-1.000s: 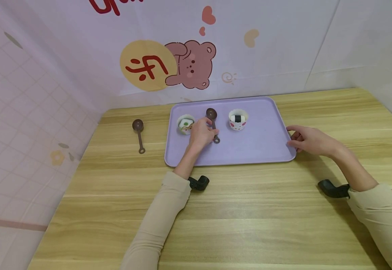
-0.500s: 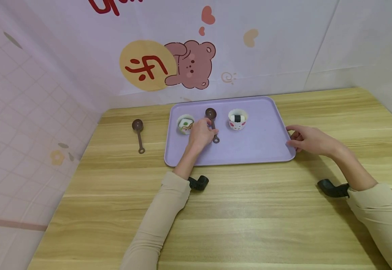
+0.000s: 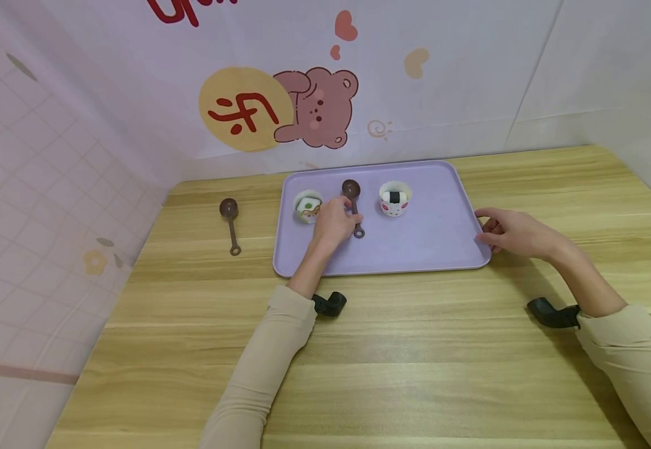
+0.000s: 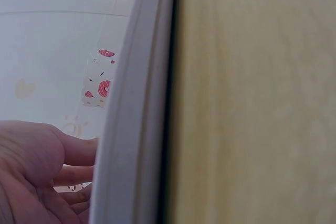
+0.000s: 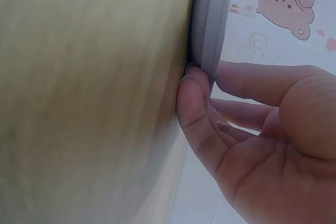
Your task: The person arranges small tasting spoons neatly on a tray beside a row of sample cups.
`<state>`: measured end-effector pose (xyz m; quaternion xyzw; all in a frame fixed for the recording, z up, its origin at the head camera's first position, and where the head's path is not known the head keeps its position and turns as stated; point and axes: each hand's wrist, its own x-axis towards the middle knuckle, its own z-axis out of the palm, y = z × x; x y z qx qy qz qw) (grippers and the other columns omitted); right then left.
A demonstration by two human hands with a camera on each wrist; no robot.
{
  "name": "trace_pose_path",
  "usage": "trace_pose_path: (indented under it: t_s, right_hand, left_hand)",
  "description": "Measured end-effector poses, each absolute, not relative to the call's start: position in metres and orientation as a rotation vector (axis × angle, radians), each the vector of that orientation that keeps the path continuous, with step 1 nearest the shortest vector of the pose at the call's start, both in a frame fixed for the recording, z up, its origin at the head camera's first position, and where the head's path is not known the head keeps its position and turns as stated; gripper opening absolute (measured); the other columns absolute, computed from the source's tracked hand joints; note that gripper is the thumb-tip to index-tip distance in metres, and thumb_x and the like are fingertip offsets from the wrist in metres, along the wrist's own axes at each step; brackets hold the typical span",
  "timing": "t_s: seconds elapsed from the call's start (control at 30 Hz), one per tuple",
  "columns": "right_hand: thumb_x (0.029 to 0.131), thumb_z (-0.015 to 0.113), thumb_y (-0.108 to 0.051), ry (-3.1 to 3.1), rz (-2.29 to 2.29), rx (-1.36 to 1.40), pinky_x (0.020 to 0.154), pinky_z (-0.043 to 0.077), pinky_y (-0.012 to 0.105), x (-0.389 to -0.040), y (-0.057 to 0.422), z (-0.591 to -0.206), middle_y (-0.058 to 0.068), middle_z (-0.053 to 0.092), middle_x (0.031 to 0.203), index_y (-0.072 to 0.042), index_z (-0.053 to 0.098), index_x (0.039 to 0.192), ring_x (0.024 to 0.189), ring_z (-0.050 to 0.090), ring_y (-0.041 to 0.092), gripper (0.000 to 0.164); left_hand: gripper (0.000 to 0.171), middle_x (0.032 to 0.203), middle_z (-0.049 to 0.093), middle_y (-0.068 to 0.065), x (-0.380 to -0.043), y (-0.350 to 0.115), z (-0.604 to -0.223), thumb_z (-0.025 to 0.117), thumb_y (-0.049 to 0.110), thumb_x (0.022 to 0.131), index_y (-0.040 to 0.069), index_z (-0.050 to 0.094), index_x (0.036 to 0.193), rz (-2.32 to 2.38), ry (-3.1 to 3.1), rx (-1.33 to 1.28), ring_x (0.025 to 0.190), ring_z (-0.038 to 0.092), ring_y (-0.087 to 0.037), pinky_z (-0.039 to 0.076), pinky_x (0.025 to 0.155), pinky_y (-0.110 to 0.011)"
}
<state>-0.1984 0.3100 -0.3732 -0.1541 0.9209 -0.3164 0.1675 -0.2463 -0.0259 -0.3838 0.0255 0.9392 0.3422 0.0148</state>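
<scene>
My left hand is over the lilac tray, thumb and fingertips at the handle of a brown measuring scoop. The scoop lies on the tray with its round bowl toward the wall. In the left wrist view the tray's rim hides the left fingertips. At the tray's right edge my right hand pinches the rim, thumb on the upper side and fingers curled at the underside. On either side of the scoop stand a cup with a green-dotted white piece and a cup with a black-banded white piece.
A second brown scoop lies on the wooden table to the left of the tray. Behind the tray rises a wall covering printed with a bear and hearts. Another patterned wall borders the table's left side.
</scene>
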Motion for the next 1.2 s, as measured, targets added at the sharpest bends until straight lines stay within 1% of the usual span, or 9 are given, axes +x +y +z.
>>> trace_pose_path:
  t_s: [0.37, 0.57, 1.0, 1.2]
  right_hand:
    - [0.099, 0.060, -0.002, 2.621, -0.898, -0.438, 0.068, 0.058, 0.031, -0.199, 0.310, -0.374, 0.021, 0.065, 0.099, 0.022, 0.034, 0.140, 0.079, 0.067, 0.025, 0.054]
    - [0.099, 0.059, -0.001, 2.615, -0.912, -0.436, 0.068, 0.058, 0.031, -0.199, 0.310, -0.374, 0.021, 0.065, 0.100, 0.022, 0.033, 0.140, 0.080, 0.067, 0.025, 0.053]
    - [0.099, 0.060, -0.002, 2.622, -0.905, -0.437, 0.068, 0.058, 0.030, -0.199, 0.310, -0.374, 0.020, 0.065, 0.099, 0.021, 0.034, 0.140, 0.080, 0.068, 0.025, 0.054]
    - [0.100, 0.060, -0.003, 2.623, -0.899, -0.438, 0.068, 0.058, 0.030, -0.199, 0.310, -0.374, 0.020, 0.065, 0.099, 0.021, 0.034, 0.141, 0.080, 0.068, 0.025, 0.054]
  left_hand:
    - [0.031, 0.095, 0.070, -0.011, -0.246, -0.027, -0.383, 0.073, 0.021, 0.095, 0.000, 0.066, 0.117, 1.059, 2.931, 0.093, 0.088, 0.064, -0.024, 0.052, 0.080, -0.037]
    - [0.030, 0.101, 0.069, -0.013, -0.245, -0.027, -0.381, 0.071, 0.022, 0.096, 0.001, 0.065, 0.117, 1.044, 2.935, 0.081, 0.090, 0.064, -0.026, 0.052, 0.080, -0.038]
    - [0.033, 0.117, 0.068, -0.017, -0.242, -0.026, -0.376, 0.067, 0.024, 0.099, 0.001, 0.063, 0.123, 1.030, 2.940, 0.075, 0.098, 0.065, -0.029, 0.052, 0.084, -0.041]
    - [0.033, 0.118, 0.068, -0.017, -0.241, -0.025, -0.372, 0.067, 0.026, 0.099, 0.003, 0.062, 0.122, 1.000, 2.956, 0.081, 0.098, 0.064, -0.030, 0.052, 0.084, -0.042]
